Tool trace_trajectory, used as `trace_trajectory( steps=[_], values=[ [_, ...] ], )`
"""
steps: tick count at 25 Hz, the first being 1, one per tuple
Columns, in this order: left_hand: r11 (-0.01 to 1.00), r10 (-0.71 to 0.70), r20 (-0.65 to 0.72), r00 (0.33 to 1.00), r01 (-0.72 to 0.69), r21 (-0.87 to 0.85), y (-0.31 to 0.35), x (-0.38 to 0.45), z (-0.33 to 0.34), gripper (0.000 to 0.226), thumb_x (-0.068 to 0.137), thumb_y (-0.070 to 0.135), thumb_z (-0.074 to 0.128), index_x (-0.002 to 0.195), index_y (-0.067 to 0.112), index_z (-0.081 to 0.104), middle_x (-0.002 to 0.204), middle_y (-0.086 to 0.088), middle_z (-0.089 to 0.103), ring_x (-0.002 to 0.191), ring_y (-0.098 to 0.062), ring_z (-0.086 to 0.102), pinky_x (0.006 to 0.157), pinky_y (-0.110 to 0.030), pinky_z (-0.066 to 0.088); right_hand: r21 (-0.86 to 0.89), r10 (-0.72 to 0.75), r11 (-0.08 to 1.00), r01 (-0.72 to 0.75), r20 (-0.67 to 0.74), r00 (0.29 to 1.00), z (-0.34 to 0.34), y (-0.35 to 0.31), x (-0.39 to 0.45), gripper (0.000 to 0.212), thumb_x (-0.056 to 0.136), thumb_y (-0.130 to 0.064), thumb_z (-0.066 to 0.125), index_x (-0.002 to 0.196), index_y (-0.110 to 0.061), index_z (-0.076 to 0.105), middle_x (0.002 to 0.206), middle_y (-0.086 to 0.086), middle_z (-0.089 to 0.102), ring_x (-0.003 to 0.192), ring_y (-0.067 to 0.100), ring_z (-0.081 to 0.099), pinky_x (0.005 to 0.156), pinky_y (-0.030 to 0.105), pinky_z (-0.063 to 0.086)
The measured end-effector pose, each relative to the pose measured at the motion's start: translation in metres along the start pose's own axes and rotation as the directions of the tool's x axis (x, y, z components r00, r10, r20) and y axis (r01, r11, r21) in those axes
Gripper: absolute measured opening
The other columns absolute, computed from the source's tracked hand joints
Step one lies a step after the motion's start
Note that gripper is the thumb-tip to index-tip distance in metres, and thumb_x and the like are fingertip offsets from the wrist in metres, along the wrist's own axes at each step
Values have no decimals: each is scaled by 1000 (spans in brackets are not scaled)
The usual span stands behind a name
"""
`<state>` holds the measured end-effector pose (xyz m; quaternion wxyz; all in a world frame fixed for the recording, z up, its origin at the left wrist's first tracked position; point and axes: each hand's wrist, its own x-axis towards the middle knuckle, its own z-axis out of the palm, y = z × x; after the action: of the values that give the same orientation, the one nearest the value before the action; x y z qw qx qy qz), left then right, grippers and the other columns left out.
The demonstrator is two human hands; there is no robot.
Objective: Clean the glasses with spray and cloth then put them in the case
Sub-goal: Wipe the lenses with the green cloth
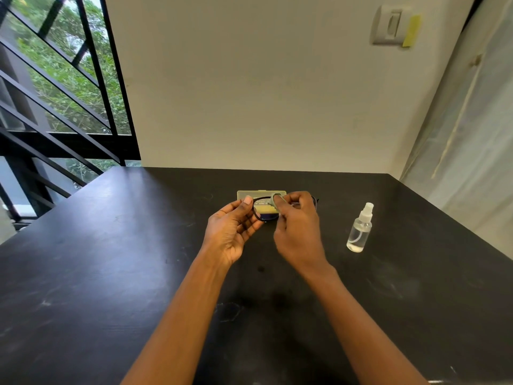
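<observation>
Two bare forearms, left hand [231, 230] and right hand [298, 226]; no sleeves, seemingly no rings or watch.

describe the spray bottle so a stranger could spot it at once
On the black tabletop, look right of the person's right hand. There the small clear plastic spray bottle stands upright and alone, untouched. Its see-through body and white pump top set it apart from the flat yellowish case behind the hands.
</observation>
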<state>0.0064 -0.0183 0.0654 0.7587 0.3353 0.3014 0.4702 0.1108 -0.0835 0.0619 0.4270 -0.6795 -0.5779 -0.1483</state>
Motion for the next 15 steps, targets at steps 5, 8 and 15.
trace_trajectory(
  steps=[5,8,15],
  values=[
    [999,27,22,999,-27,17,0,-1,0,6,85,10,61,85,7,67,66,-4,70,58,-12,67,59,-27,58,-144,-235,964,223,-69,970,22,-3,-11,39,72,2,49,107,0,66,110,19,49,97,35,49,70,39,54],
    [999,41,7,999,-41,25,-1,-1,-1,6,85,10,61,86,7,67,72,-6,71,63,-14,68,55,-26,58,-175,-344,928,330,-56,937,24,4,-20,42,81,-5,34,108,-2,66,113,10,36,101,26,37,75,36,53],
    [999,33,20,999,-33,20,-2,0,-2,7,86,10,59,88,7,65,66,-6,72,61,-14,67,60,-28,59,-242,-238,948,206,-115,964,21,16,-27,46,63,13,64,108,3,65,111,10,34,97,26,35,73,39,55]
  ],
)
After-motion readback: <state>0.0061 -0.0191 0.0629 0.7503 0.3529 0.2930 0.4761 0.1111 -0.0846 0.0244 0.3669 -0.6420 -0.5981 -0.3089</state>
